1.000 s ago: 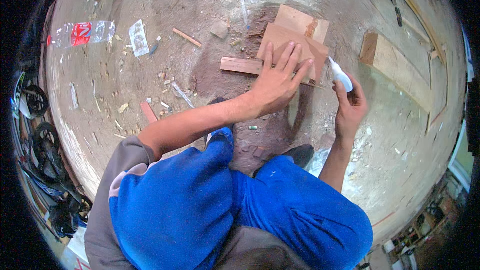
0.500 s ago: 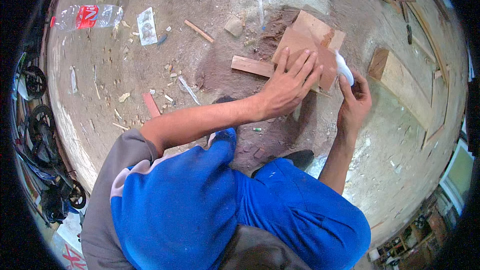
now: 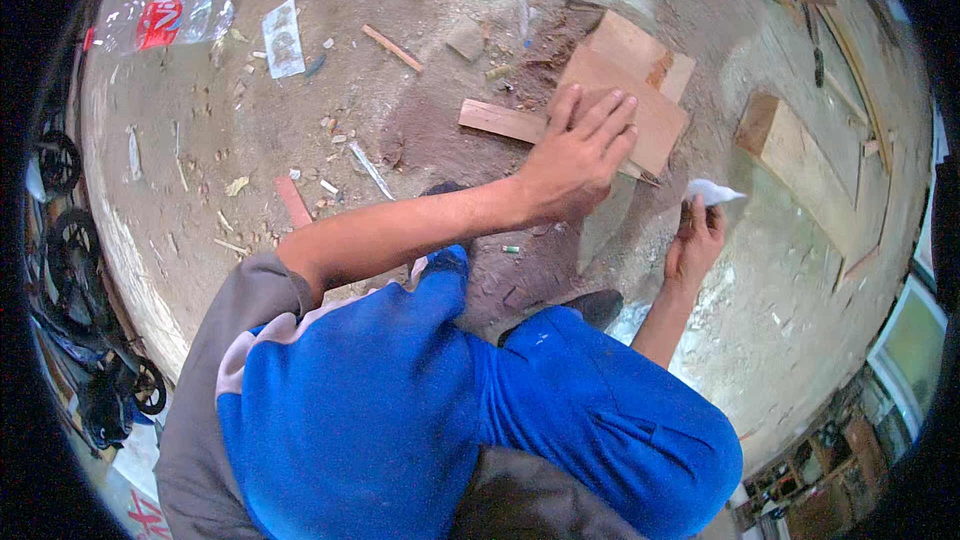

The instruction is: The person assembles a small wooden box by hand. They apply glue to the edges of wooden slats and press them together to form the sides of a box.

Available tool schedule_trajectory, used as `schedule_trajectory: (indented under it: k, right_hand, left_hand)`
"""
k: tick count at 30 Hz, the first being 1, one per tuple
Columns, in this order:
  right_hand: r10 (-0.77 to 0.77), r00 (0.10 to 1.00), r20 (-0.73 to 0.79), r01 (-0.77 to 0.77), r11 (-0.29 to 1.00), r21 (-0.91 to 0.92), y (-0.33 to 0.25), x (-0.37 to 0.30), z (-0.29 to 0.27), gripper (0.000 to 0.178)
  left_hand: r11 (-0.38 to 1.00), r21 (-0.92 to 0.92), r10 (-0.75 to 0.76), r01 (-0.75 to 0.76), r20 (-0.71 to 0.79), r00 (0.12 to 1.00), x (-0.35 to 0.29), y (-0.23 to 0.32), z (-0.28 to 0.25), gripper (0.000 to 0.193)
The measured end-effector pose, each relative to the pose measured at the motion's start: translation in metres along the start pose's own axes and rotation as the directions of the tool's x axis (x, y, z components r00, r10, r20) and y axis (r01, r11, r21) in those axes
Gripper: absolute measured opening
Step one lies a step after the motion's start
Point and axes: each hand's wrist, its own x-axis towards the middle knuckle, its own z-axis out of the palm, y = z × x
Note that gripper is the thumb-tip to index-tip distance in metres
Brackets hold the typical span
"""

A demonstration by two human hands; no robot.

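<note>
My left hand (image 3: pixel 578 158) lies with fingers outstretched on a thin square brown board (image 3: pixel 652 125), its palm toward the near edge. Beneath this board a lighter wooden piece (image 3: pixel 640 45) sticks out on the far side, and a narrow wood strip (image 3: pixel 500 121) juts out to the left. To the right of the board, my right hand (image 3: pixel 692 243) is closed around a small white squeeze bottle (image 3: pixel 708 190). The bottle's pointed tip aims right, apart from the wood. Part of the bottle is hidden by my fingers.
A thick wooden beam (image 3: pixel 800 165) lies to the right, with a hammer (image 3: pixel 812 15) beyond it. On the dirt floor at left are a clear plastic bottle (image 3: pixel 200 20), a printed card (image 3: pixel 283 38) and scattered wood scraps. Small wheels (image 3: pixel 72 250) stand at the far left.
My right hand has drawn the white squeeze bottle away from the board's right edge, toward me, and turned its tip to the right. My left hand stays on the board.
</note>
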Motion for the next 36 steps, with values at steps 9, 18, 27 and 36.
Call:
schedule_trajectory:
  k: [9, 18, 27, 36]
  right_hand:
    - [-0.374, 0.923, -0.094, 0.271, 0.802, -0.532, 0.040, 0.023, -0.039, 0.030]
    - [-0.366, 0.925, -0.101, 0.235, 0.760, -0.607, 0.043, 0.020, -0.039, 0.032]
    - [-0.397, 0.915, -0.071, 0.174, 0.546, -0.819, 0.036, 0.021, -0.037, 0.029]
    - [-0.405, 0.911, -0.074, 0.180, 0.555, -0.812, 0.038, 0.013, -0.036, 0.053]
  left_hand:
    - [0.997, 0.055, 0.061, -0.062, 0.014, 0.998, 0.012, -0.018, -0.003, 0.053]
    - [0.982, -0.031, 0.183, -0.184, -0.018, 0.983, 0.021, -0.039, -0.011, 0.043]
    - [0.968, -0.019, 0.250, -0.251, -0.049, 0.967, 0.021, -0.046, -0.004, 0.042]
    - [0.958, 0.034, 0.287, -0.286, -0.042, 0.957, 0.022, -0.045, -0.005, 0.044]
